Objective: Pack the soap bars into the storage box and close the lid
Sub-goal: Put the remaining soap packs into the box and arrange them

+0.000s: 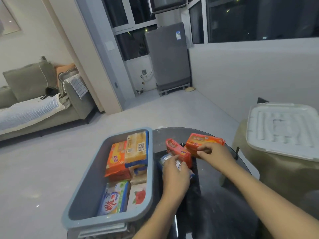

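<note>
Storage box (110, 216) open at tabletop (215, 195) left edge, partly filled with soap bars (117, 159). Left hand (175, 176) holds white-blue pack (165, 159); right hand (213, 154) pinches orange pack (203, 140). Red pack (177, 150) stands between. Advise lifting one pack at a time, laying flat into box's bare left side. Lid (283, 130) rests off to right on covered seat (276, 173), well apart from box.

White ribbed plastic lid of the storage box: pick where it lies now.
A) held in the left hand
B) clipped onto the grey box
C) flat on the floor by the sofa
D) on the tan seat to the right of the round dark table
D: the white ribbed plastic lid rests on the tan seat, apart from the open grey storage box.
</note>
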Demonstrator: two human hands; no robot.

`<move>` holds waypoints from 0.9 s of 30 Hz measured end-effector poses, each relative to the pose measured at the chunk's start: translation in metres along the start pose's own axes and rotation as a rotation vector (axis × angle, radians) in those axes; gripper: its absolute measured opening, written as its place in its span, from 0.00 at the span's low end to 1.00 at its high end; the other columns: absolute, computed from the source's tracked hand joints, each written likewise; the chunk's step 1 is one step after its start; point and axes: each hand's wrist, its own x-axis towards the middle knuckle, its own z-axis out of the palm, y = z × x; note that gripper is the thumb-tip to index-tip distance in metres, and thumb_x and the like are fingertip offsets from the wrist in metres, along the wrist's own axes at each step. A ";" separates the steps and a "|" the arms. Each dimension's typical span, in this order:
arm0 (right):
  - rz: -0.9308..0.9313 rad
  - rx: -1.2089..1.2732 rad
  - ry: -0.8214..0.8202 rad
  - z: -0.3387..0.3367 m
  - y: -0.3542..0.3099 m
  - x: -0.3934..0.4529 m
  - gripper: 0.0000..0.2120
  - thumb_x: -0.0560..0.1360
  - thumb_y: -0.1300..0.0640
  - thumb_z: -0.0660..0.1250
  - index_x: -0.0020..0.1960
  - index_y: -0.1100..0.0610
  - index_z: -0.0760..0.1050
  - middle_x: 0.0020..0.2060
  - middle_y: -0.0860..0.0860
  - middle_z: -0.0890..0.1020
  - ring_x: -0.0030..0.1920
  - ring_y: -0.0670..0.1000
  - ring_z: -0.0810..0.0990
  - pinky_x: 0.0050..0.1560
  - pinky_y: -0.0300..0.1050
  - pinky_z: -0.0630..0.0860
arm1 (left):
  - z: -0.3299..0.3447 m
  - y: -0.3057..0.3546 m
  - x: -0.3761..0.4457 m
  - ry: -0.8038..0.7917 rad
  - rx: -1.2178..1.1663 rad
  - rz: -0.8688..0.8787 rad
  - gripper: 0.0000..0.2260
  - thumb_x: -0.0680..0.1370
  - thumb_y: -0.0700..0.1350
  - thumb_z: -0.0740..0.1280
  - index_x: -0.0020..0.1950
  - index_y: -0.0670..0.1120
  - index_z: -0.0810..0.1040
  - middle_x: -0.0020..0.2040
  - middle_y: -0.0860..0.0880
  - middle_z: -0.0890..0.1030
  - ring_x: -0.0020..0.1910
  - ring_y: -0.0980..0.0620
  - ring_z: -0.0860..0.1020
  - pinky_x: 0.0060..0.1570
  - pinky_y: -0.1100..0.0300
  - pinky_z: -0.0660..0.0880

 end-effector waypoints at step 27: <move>0.087 0.222 0.015 0.018 -0.014 0.003 0.07 0.69 0.58 0.73 0.46 0.55 0.84 0.42 0.54 0.86 0.42 0.54 0.84 0.47 0.56 0.81 | 0.022 -0.033 0.024 0.119 -0.100 -0.098 0.17 0.81 0.44 0.57 0.70 0.46 0.70 0.67 0.47 0.75 0.66 0.49 0.72 0.64 0.59 0.68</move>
